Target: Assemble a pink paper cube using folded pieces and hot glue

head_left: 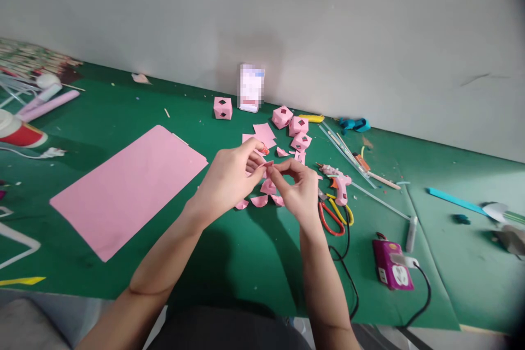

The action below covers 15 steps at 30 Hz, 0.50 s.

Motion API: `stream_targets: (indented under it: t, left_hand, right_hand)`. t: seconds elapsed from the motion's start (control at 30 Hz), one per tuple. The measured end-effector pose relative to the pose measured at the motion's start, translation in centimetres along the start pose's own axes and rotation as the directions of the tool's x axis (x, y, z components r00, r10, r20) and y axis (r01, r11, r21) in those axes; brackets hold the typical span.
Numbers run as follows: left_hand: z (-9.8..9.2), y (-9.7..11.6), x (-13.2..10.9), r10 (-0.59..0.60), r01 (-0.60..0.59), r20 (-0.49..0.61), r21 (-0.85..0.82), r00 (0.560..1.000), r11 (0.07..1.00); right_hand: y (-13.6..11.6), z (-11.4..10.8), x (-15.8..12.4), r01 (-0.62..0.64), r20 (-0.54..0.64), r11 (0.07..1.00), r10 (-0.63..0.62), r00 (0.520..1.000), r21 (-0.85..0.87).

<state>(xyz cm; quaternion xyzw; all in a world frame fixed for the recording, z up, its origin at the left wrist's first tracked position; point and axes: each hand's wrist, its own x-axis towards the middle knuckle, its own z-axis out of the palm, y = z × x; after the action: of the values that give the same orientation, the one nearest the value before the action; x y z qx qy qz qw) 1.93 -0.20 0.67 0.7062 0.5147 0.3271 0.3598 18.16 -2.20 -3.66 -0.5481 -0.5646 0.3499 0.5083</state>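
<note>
My left hand (232,180) and my right hand (298,188) meet over the green mat (254,251), both pinching one small pink paper piece (267,164) between their fingertips. Under the hands lie several small pink cut pieces (259,200). Behind them lie flat pink paper squares (264,132) and several folded pink paper cubes (298,127), with one more cube (222,108) standing apart to the left. A large pink paper sheet (129,186) lies to the left of my left hand.
Right of my hands lie a pink glue gun (337,179), red and yellow scissors (334,216), glue sticks (348,153) and a purple power strip (391,265) with a black cable. A blurred card (251,87) leans on the wall. Craft clutter fills the far left.
</note>
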Motion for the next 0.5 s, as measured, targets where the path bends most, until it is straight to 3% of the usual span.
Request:
stream_targets:
  t: [0.27,0.5]
  left_hand:
    - [0.14,-0.05,0.48,-0.044,0.043,-0.061,-0.015,0.997,0.999]
    - [-0.22,-0.02,0.32,-0.053,0.053,0.004,-0.042,0.999,0.998]
  right_hand:
    - [0.35,-0.19,0.39,-0.011,0.067,0.999,0.013,0.998,-0.044]
    - [0.50,-0.73,0.45,0.214,0.088,0.956,-0.200,0.976,-0.200]
